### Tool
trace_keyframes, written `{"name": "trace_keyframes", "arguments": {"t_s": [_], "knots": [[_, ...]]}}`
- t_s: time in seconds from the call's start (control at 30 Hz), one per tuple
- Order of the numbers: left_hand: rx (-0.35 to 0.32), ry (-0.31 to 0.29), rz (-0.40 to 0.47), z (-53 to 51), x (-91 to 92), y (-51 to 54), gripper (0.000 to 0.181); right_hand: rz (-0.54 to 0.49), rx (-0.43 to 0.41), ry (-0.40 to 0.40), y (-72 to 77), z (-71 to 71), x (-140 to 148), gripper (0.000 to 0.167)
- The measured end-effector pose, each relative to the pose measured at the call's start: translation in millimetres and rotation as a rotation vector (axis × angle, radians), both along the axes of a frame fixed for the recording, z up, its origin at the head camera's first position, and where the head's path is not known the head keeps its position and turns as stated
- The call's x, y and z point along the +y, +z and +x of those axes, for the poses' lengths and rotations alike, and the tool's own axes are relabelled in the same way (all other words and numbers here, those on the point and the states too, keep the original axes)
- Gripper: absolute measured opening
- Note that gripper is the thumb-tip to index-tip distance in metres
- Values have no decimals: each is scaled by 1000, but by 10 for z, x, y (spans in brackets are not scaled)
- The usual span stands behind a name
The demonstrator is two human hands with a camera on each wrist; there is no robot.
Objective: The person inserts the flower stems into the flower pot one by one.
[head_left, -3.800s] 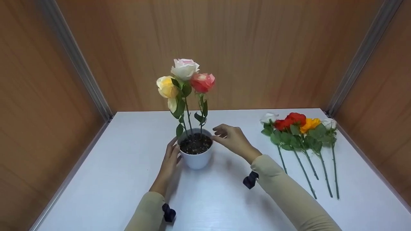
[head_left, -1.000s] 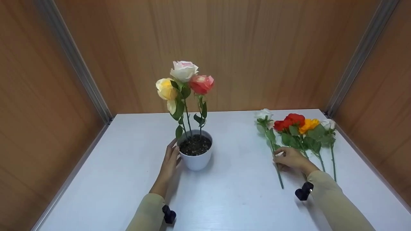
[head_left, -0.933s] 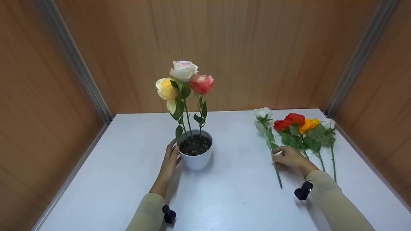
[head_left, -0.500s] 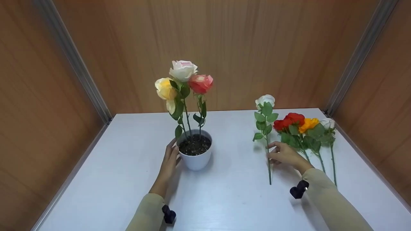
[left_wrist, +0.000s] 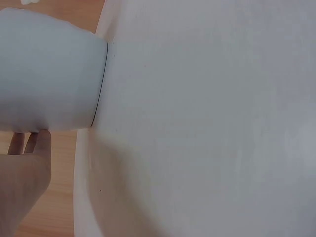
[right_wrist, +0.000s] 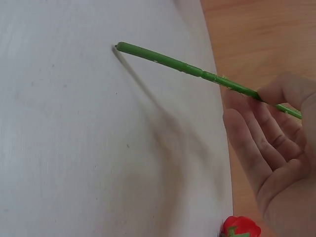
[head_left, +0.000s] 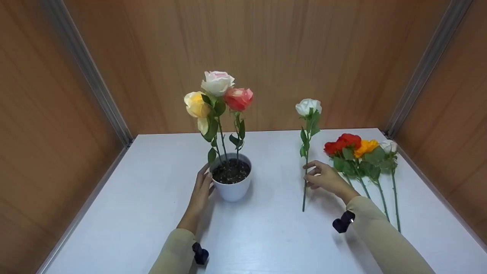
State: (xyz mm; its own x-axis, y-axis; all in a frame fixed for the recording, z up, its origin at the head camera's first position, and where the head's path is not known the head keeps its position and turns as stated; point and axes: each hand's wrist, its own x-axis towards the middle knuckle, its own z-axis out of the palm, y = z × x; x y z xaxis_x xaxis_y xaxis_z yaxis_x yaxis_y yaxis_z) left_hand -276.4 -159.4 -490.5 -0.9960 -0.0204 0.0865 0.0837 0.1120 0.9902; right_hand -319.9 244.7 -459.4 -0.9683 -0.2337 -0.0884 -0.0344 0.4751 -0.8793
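Note:
In the head view my right hand (head_left: 323, 177) pinches the green stem of a white rose (head_left: 308, 107), held nearly upright. The right wrist view shows the stem's lower end (right_wrist: 158, 58) sticking out past the thumb and fingers of my right hand (right_wrist: 276, 153). My left hand (head_left: 201, 190) rests with extended fingers against the left side of a white pot (head_left: 233, 190). Yellow (head_left: 197, 104), pinkish-white (head_left: 218, 83) and coral (head_left: 239, 99) roses stand in its dark soil (head_left: 231, 173). In the left wrist view fingertips of my left hand (left_wrist: 24, 173) touch the pot wall (left_wrist: 49, 74).
Red (head_left: 348, 142), orange (head_left: 366, 148) and white (head_left: 388, 146) roses lie on the right of the white table (head_left: 152, 213), stems toward the front. Wood-look panels (head_left: 266, 57) with metal corner strips close off the back and both sides.
My right hand has moved from beside the pot to the flowers on the right, taken a white rose, raised it upright and brought it leftward. My left hand has stayed at the pot.

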Motion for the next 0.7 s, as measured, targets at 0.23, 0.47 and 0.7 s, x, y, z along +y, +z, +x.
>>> {"name": "trace_keyframes", "arguments": {"t_s": [0.23, 0.47, 0.7], "knots": [[2, -3, 21, -2, -11, -8, 57, -60, 51, 8, 37, -33, -204, 32], [-31, 9, -1, -4, 1, 20, 55, -110, 92, 45, 83, -24, -369, 32], [-22, 14, 9, 6, 4, 19, 54, -133, 116, 36, 150, -28, -549, 33]]}}
